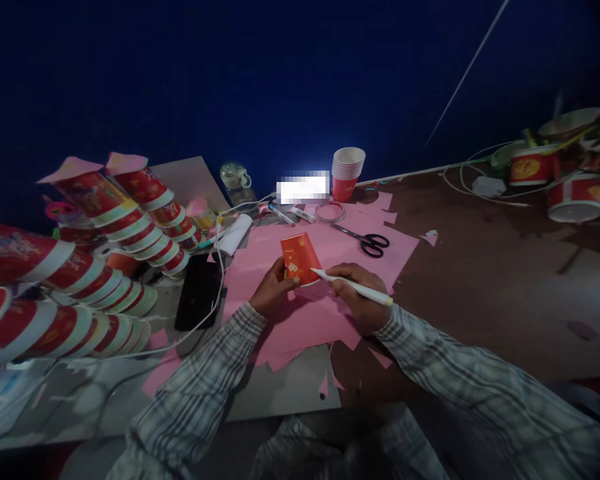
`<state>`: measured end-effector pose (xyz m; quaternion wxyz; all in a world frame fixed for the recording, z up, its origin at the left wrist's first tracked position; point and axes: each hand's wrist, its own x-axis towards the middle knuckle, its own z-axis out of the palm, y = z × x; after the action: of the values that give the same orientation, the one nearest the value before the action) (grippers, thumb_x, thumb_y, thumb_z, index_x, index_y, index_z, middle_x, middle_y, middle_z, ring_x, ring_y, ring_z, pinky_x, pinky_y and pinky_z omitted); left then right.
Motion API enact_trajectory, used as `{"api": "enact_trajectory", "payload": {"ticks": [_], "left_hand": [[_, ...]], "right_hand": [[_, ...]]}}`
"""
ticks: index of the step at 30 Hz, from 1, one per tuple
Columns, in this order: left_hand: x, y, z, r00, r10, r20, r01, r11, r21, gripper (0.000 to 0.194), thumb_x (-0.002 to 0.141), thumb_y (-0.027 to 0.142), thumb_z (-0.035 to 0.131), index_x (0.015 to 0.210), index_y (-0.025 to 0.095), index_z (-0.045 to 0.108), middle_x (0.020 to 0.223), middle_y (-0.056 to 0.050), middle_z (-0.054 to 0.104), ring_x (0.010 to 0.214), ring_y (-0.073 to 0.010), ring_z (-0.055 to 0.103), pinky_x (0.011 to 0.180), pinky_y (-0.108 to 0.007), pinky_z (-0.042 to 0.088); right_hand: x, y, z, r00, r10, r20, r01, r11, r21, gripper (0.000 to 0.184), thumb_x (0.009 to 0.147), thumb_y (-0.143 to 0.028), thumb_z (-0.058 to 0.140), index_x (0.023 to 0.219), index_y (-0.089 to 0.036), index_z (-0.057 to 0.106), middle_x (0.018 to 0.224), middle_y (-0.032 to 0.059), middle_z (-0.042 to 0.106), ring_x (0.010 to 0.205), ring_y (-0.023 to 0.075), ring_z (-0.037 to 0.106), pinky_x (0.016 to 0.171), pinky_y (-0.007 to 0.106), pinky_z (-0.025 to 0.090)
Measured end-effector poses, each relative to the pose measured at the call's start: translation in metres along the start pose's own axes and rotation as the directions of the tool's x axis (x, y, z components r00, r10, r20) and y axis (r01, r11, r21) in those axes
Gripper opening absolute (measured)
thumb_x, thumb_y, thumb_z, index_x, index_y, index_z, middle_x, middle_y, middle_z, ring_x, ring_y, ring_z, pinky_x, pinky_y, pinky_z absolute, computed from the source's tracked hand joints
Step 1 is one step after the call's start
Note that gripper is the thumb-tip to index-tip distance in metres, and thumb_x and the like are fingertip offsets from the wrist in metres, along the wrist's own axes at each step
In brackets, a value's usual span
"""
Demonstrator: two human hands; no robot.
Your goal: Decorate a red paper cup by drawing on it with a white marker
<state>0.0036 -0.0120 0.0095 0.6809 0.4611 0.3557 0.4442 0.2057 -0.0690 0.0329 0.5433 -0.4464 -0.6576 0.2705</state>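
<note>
My left hand is closed round the lower left side of a red paper cup with gold print, held upside down above the pink paper. In my right hand is a white marker pen with a pale yellow end, gripped like a pencil. Its tip touches or nearly touches the cup's lower right side. Beneath both hands lie sheets of pink paper. A pair of black-handled scissors rests on the paper, beyond my right hand.
Tall stacks of red and white cups lean at the left, beside a black phone crossed by a white cable. Upright nested cups, a tape roll and a glass jar stand at the back. More red cups sit at right.
</note>
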Motion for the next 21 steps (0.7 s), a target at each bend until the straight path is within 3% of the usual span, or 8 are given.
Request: {"api": "enact_trajectory", "payload": {"ticks": [10,21], "left_hand": [[-0.0006,-0.0008,-0.0007,1.0,-0.003,-0.018,0.002,1.0,-0.011,0.061,0.056,0.038,0.093,0.107,0.02,0.067,0.104,-0.004,0.069,0.098,-0.0206,0.063,0.095,-0.037,0.047],[-0.0002,-0.0012,0.001,1.0,-0.001,-0.01,0.0,0.997,-0.076,0.059,0.055,0.034,0.094,0.107,0.021,0.068,0.101,-0.002,0.069,0.095,-0.0178,0.063,0.093,-0.034,0.047]], "right_hand": [[-0.0012,0.0012,-0.0012,0.992,0.119,-0.034,-0.113,0.984,0.138,0.023,0.092,-0.038,0.06,0.096,-0.017,0.07,0.063,0.0013,0.069,0.054,0.0145,0.064,0.049,0.025,0.052],[-0.0038,0.0031,-0.0007,0.996,0.093,-0.014,-0.09,0.985,0.15,0.025,0.093,-0.04,0.059,0.097,-0.017,0.071,0.064,0.0015,0.068,0.055,0.0145,0.063,0.049,0.026,0.052]]}}
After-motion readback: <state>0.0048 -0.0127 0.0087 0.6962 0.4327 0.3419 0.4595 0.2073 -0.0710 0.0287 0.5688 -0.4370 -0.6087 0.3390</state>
